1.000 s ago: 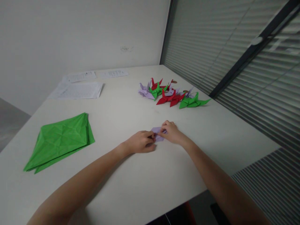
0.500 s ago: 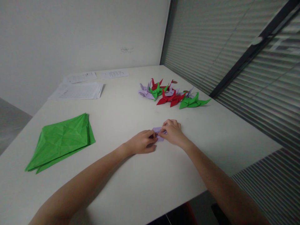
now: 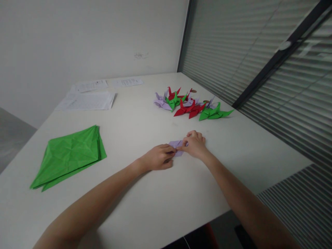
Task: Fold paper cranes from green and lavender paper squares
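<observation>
A small folded sheet of light purple origami paper [image 3: 176, 143] lies flat on the white table, partly covered by my fingers. From the left, my left hand [image 3: 160, 157] has its curled fingers closed on the paper's near left part. My right hand [image 3: 195, 143] is on the paper's right side, fingers bent, with the thumb and a fingertip at the middle of the sheet by the left fingertips. What lies directly under the fingers is hidden.
Beyond my hands stands a cluster of red, green and purple folded paper cranes [image 3: 190, 108]. A stack of creased green paper [image 3: 72, 150] lies to the left. Printed sheets [image 3: 89, 101] rest at the far left. A window with blinds [image 3: 220, 52] borders the right edge.
My right hand has shifted slightly to the right, uncovering more of the purple paper's top. Its thumb still reaches the middle. My left hand stays nearly in place.
</observation>
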`<state>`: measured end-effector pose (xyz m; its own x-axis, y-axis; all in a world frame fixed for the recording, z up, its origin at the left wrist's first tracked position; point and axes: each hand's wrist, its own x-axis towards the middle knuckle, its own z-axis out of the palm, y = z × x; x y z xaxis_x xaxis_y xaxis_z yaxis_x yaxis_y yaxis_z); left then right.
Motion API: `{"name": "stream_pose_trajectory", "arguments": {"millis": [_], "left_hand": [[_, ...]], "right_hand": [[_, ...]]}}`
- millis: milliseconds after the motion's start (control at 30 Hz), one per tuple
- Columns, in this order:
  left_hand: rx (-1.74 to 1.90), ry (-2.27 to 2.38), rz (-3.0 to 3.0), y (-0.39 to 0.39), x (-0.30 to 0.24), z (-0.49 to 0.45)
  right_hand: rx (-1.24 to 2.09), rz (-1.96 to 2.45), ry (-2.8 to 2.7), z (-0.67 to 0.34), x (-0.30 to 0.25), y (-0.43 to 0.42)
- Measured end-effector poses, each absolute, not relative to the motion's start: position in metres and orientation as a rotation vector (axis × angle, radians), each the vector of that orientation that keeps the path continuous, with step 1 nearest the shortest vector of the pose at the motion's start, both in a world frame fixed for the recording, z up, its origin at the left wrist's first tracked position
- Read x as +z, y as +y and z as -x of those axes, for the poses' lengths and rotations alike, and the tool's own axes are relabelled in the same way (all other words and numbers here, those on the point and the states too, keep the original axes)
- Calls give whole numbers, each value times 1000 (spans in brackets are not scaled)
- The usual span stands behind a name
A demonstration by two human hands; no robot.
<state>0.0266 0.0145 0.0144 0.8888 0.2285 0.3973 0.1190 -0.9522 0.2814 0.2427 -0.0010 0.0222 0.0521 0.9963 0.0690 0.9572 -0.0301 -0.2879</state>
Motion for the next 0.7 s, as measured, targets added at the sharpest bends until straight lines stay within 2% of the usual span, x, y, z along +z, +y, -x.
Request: {"name": "stream_pose_trajectory", "arguments": {"millis": [500, 600, 700], "left_hand": [[636, 273, -2836, 14, 17, -25], [643, 278, -2846, 13, 15, -25], [663, 306, -2841, 13, 13, -25]], "right_hand": [[244, 2255, -1887, -277, 18, 14], [230, 2127, -1970, -279, 19, 14], [344, 1810, -2124, -277, 24, 12]]}}
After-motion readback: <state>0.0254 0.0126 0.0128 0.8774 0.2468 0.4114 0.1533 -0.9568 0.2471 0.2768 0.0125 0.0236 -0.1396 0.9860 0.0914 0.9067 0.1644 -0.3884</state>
